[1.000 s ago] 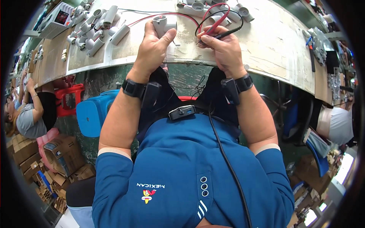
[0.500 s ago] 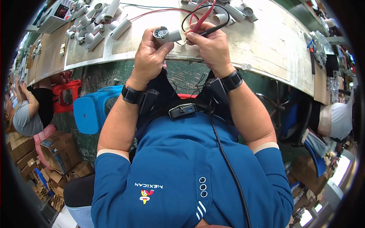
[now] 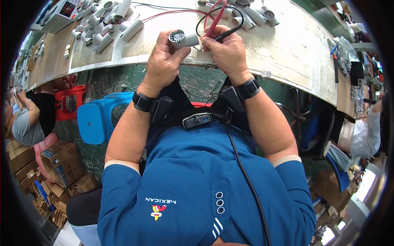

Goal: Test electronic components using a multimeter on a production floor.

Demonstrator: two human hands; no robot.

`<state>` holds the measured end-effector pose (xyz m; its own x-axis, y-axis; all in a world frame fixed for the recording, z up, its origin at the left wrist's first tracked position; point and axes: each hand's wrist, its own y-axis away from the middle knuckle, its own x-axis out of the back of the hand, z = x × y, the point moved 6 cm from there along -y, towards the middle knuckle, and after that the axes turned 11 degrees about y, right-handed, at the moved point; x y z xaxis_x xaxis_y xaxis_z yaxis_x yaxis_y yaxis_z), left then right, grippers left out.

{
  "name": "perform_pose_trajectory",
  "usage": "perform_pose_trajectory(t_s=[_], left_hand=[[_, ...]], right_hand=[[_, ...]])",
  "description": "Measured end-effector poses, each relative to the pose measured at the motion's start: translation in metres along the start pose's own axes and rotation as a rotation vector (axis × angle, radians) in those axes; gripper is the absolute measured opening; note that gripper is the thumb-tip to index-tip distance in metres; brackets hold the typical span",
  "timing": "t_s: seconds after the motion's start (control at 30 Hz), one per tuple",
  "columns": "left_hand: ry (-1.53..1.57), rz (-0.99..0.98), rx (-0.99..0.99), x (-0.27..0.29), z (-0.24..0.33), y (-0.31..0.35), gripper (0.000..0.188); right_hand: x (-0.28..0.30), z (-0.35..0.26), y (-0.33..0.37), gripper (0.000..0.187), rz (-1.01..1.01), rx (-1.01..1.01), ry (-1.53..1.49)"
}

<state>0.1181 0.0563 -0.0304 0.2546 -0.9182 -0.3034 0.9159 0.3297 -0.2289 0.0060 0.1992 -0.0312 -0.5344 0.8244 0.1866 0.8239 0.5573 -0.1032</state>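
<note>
My left hand (image 3: 163,64) is closed round a light grey plastic motor housing (image 3: 190,40), a short tube with a round, slotted end that faces up. In my right hand (image 3: 230,52), the fingers pinch a red test lead (image 3: 214,28) and a black test lead (image 3: 228,33) beside the housing's open end. Thin wires come out of that end toward my right fingertips; whether the leads touch them is too small to tell. Both hands are raised just over the near edge of the white worktable (image 3: 287,61).
Many grey tube housings (image 3: 133,29) lie heaped at the table's back left, with more (image 3: 269,15) at the back right. A box with a lit display (image 3: 65,9) stands far left. Two small white caps (image 3: 266,74) sit near the edge. A blue stool (image 3: 95,121) is on the floor.
The housing has moved slightly right in my left hand, and its round end has turned a little. My right hand still pinches the leads, almost in the same place.
</note>
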Motion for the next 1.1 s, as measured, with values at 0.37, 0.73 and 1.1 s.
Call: perform_pose_trajectory(t_s=[0.37, 0.73, 1.1], left_hand=[[-0.024, 0.001, 0.001, 0.0019, -0.0017, 0.0009, 0.041], [-0.037, 0.006, -0.012, 0.0031, -0.0015, 0.0, 0.039], [-0.128, -0.048, 0.028, 0.0046, -0.0059, 0.0053, 0.042]], right_hand=[[0.002, -0.0039, 0.0034, 0.017, 0.009, -0.055, 0.019], [0.0045, -0.0006, -0.0023, 0.015, 0.002, -0.04, 0.118], [0.0059, -0.0026, 0.0065, 0.011, -0.072, -0.077, 0.085]])
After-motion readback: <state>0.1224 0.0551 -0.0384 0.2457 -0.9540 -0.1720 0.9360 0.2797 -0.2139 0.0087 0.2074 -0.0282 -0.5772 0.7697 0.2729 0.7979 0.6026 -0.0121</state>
